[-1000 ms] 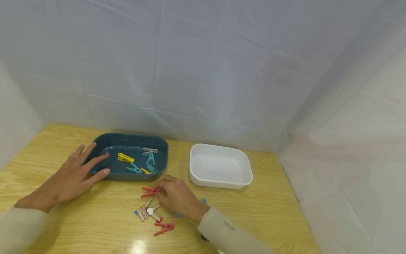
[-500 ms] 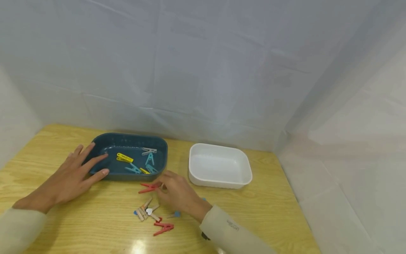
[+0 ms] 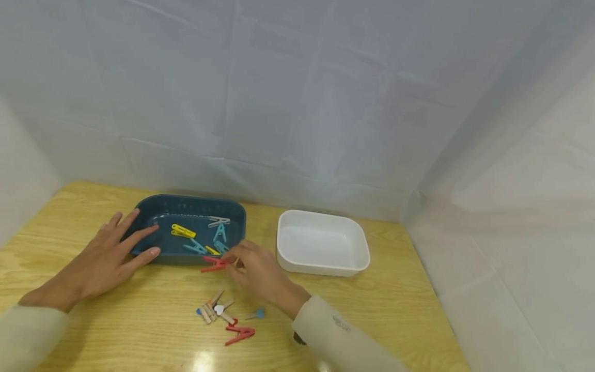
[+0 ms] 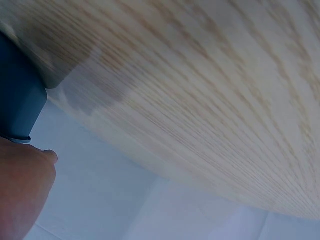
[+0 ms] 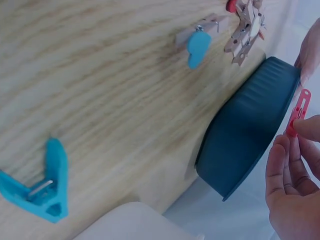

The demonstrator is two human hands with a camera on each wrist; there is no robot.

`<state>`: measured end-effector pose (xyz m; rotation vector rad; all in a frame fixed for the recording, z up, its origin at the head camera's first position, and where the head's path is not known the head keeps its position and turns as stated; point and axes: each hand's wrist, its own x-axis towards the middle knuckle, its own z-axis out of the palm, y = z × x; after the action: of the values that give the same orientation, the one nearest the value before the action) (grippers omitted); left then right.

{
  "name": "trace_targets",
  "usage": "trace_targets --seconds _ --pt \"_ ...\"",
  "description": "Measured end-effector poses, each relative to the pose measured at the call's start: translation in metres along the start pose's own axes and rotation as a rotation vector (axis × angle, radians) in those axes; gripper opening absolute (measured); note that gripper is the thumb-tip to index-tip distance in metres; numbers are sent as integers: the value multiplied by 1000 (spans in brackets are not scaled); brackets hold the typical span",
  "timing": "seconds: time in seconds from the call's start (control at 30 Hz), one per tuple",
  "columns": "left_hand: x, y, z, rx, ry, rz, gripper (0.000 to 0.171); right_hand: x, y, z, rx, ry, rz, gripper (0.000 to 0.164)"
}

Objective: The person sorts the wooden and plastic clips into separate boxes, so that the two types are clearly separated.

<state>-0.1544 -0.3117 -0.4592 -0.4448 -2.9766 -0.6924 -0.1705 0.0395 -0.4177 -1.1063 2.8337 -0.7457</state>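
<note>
Between thumb and fingers my right hand (image 3: 260, 271) pinches a red clothespin (image 3: 214, 264), held at the front rim of the dark blue tray (image 3: 186, 260). The right wrist view shows the same red clothespin (image 5: 300, 107) beside the tray's outer wall (image 5: 245, 125). My left hand (image 3: 109, 256) is spread over the tray's left rim, fingers fairly straight. Inside the tray lie a yellow clothespin (image 3: 183, 231), a grey one and several teal ones. On the table nearer me are small wooden clothespins (image 3: 209, 311) with heart decorations and another red clothespin (image 3: 240, 335).
A white tray (image 3: 323, 267) stands to the right of the blue one. In the right wrist view a bright blue clothespin (image 5: 42, 185) lies on the table, as does a wooden one with a blue heart (image 5: 198, 46). A pale sheet (image 3: 288, 103) hangs behind the table.
My right hand has lifted the red clothespin away from the wooden pile, up and slightly left to the blue tray's front rim. The left hand stays in place.
</note>
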Motion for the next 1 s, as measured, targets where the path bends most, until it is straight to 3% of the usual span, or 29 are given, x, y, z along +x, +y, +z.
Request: trace_targets --seconds 0.47,0.73,1.0 --pt "1 -1 0 -6 -11 -5 66 25 -2 -5 -8 61 30 17" --pt "1 0 2 -4 7 5 65 40 -4 -8 -11 85 110 22" --pt "0 1 1 0 -2 4 65 40 0 -7 -30 73 164 27"
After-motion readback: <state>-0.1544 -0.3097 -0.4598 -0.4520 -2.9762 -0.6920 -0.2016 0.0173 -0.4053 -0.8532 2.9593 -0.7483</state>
